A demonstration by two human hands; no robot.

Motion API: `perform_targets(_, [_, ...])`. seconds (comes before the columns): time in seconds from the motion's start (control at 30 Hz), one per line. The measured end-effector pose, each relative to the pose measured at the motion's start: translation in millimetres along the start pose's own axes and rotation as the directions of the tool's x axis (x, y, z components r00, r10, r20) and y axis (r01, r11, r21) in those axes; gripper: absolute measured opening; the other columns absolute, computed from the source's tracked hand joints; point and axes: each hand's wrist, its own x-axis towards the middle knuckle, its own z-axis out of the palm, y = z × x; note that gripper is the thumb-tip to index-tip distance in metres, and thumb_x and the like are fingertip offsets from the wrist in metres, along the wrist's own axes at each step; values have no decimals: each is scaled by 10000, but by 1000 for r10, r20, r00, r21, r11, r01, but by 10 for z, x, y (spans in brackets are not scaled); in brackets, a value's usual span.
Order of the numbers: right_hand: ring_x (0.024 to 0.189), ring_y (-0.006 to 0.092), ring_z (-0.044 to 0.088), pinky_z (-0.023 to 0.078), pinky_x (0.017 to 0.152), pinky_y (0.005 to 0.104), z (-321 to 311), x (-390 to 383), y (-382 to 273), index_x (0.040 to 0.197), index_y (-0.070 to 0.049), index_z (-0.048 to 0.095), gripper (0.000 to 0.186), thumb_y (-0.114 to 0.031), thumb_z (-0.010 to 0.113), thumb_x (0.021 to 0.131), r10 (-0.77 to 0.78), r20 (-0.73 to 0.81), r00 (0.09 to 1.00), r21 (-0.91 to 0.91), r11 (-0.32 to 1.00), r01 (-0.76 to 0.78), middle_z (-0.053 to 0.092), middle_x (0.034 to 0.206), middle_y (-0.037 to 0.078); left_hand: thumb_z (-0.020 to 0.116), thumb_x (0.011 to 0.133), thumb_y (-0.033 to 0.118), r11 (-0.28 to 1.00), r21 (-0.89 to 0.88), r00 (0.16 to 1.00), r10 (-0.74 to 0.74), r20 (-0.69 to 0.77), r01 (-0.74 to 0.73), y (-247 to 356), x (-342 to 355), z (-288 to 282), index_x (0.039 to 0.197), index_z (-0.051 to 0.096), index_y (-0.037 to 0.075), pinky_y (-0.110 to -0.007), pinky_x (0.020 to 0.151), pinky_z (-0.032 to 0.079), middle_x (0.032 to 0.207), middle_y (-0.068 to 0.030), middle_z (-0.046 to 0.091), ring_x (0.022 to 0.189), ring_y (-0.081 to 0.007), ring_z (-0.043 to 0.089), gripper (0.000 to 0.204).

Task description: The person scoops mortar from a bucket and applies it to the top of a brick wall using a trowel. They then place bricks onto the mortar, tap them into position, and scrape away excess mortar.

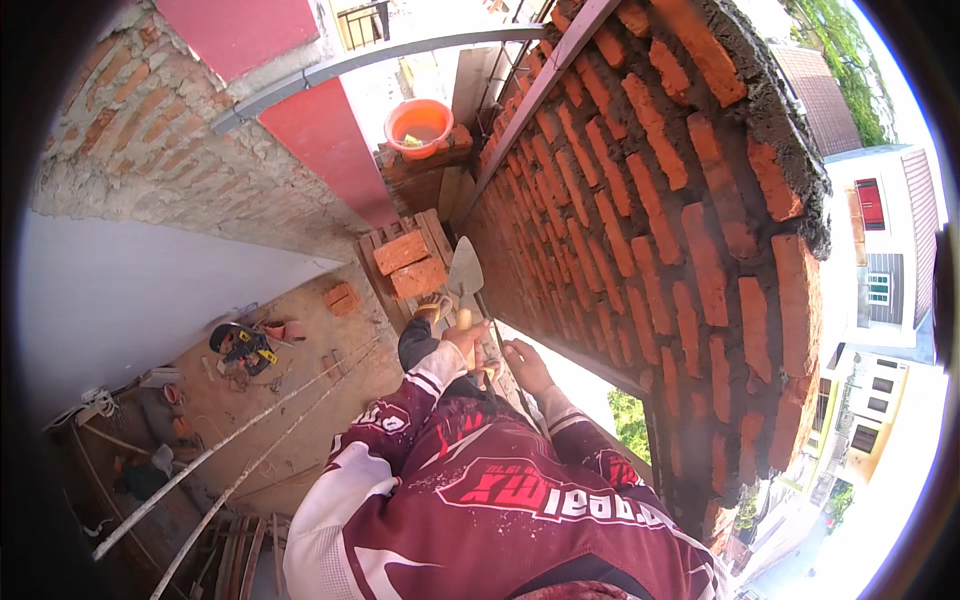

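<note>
My left hand (465,341) is closed round the wooden handle of a trowel (465,268). Its pale, pointed metal blade reaches away from me, beside the foot of the brick wall (640,220). Just to the right, my right hand (527,366) is held low near a thin dark line, with its fingers bent inward; what they hold, if anything, is too small to make out. Beyond my sandalled foot, two orange bricks (410,265) lie side by side on wooden planks (437,232). Grey mortar fills the wall's joints.
An orange basin (418,128) stands on brickwork farther off. A metal bar (400,60) crosses overhead. Far below on the left, a floor (300,400) holds a black-and-yellow power tool (245,347) and loose bricks (341,299). Houses and an open drop lie to the right.
</note>
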Motion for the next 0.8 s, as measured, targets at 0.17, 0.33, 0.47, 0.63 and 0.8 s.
perform_targets(0.17, [979,313,694,576,802,410,2,-612,1386,1269,-20,632,490,-353,691,914,660,264,704,138,696,-704,675,1182,194,789,828,495,929,-352,984,-155,-88,115,-623,224,-929,839,597,105,-440,611,565,718,-29,551,607,-223,583,435])
perform_targets(0.33, [1083,374,660,525,955,452,-185,-411,1860,1187,-23,667,526,-359,765,794,394,-49,918,-512,779,-362,689,1141,247,782,834,495,751,-641,892,-388,-231,160,-1390,254,-1367,797,568,124,-505,669,542,699,-30,538,602,-255,558,430])
perform_targets(0.47, [1222,391,575,485,1021,479,-35,544,1547,1313,-87,607,616,-399,764,806,328,148,933,-685,715,-143,600,1283,231,787,830,510,770,-602,843,-456,-285,212,-1776,185,-1435,800,564,117,-508,667,547,668,-45,536,606,-255,570,453])
perform_targets(0.63, [1331,419,450,395,1111,496,727,2406,1259,1507,-139,396,873,-363,822,779,27,428,903,-803,469,367,433,1459,247,771,862,479,801,-533,725,-535,-435,271,-2101,-121,-1665,860,589,79,-470,539,566,686,-65,553,531,-251,584,440])
perform_targets(0.8, [1475,451,278,257,1201,540,1585,4088,1353,1561,-208,342,914,-301,803,777,-251,573,780,-742,245,623,326,1566,277,754,881,449,754,-603,597,-616,-514,260,-2352,-363,-1822,887,596,29,-461,493,568,672,-75,547,491,-241,576,449])
